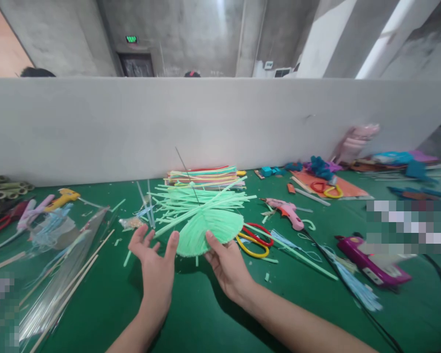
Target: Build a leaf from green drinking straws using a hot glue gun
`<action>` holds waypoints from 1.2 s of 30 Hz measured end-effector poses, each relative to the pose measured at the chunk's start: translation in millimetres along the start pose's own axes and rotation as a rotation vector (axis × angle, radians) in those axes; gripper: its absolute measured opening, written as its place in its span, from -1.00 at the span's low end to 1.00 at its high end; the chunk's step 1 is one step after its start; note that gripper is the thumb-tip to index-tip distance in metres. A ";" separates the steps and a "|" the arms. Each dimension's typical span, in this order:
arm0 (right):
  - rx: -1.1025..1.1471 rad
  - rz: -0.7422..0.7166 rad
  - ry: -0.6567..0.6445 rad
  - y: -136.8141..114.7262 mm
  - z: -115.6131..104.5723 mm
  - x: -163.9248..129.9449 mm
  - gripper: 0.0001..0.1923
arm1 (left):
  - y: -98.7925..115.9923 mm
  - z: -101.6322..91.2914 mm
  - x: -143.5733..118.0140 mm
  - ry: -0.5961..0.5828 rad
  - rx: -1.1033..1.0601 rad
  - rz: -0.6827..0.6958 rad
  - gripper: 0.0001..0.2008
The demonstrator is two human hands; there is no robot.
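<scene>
A light green leaf-shaped piece (209,229), made of fuzzy strips with a thin dark wire stem rising from it, is held tilted above the green table (191,304). My right hand (226,262) grips its lower right edge with thumb and fingers. My left hand (152,255) has its fingers spread, with the fingertips touching the leaf's left edge. Behind the leaf lies a loose pile of light green strips (198,198).
A stack of coloured strips (206,175) lies by the grey partition. Red and yellow scissors (255,240), a pink glue gun (286,212) and a purple glue gun (371,262) lie to the right. Clear wrapping with thin sticks (59,260) lies on the left. More craft scraps sit far right.
</scene>
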State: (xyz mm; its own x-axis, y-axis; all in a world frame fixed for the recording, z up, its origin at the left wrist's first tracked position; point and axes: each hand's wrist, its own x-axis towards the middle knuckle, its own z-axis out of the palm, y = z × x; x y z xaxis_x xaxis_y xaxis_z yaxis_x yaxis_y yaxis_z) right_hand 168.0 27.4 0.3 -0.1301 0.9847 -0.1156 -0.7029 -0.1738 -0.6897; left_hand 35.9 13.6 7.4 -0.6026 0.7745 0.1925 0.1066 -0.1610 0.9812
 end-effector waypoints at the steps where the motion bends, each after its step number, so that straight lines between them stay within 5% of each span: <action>1: 0.013 0.012 0.026 -1.3 0.9 0.4 -0.55 | -5.5 4.1 -4.3 -0.014 -0.037 -0.061 -0.25; 5: 0.019 0.015 0.050 -2.5 4.5 -2.0 -0.53 | -13.4 14.5 -18.5 -0.101 -0.161 -0.256 -0.20; 11: -0.237 -0.070 -0.100 7.6 1.2 -3.6 -0.59 | 0.3 11.2 -8.9 -0.310 -0.345 -0.347 -0.60; 15: -0.746 -0.011 -0.160 -5.1 -6.4 -4.1 -0.64 | 6.8 -5.9 20.4 -0.199 -0.407 -0.299 -0.65; 18: -1.120 -0.075 -0.404 -36.2 -1.6 -16.4 -0.74 | 12.3 -24.4 45.1 -0.161 -0.418 -0.250 -0.60; 21: -1.210 -0.165 -0.481 -74.3 12.8 -31.5 -0.79 | 17.8 -39.5 60.9 -0.185 -0.377 -0.239 -0.53; 25: -1.176 -0.517 -0.344 -104.3 29.9 -32.5 -0.86 | 21.2 -46.0 64.4 -0.245 -0.291 -0.231 -0.46; 30: -1.175 -0.712 -0.434 -95.1 40.7 -8.6 -0.82 | 19.9 -43.1 60.4 -0.310 0.019 -0.058 -0.33; 36: -1.596 -0.478 -0.756 -79.8 63.0 23.9 -0.81 | 18.1 -41.5 60.1 -0.223 0.147 0.056 -0.34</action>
State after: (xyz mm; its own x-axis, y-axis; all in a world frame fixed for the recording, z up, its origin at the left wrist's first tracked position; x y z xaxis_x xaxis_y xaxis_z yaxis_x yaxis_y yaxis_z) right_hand 176.9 64.3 97.6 -0.7109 0.6488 0.2715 0.4325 0.7077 -0.5587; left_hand -31.1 31.8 36.1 -0.4053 0.8851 0.2287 0.2578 -0.1294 0.9575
